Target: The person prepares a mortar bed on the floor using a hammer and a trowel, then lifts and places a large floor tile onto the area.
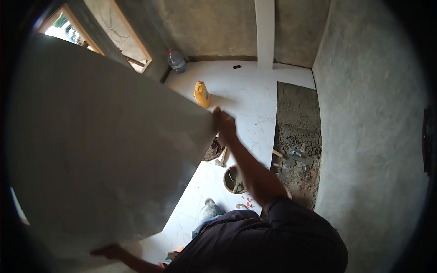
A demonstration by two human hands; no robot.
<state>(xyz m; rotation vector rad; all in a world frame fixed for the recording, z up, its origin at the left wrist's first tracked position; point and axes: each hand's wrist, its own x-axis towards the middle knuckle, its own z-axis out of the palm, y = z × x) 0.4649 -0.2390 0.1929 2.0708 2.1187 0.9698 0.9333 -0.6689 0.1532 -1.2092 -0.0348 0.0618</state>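
Note:
A large pale grey tile (100, 150) fills the left half of the view, raised and tilted in front of me. My right hand (224, 123) grips its far right edge, arm stretched forward. My left hand (108, 251) holds the tile's near lower edge, fingers curled under it. Below lies a white tiled floor (248, 98).
A yellow jug (201, 94) stands on the floor ahead, a clear water bottle (176, 60) by the back wall. A bucket (233, 180) sits near the bare mortar strip (298, 136), where a trowel (298, 156) lies. Grey plastered wall (368, 136) on the right; a white strip (265, 32) leans at the back.

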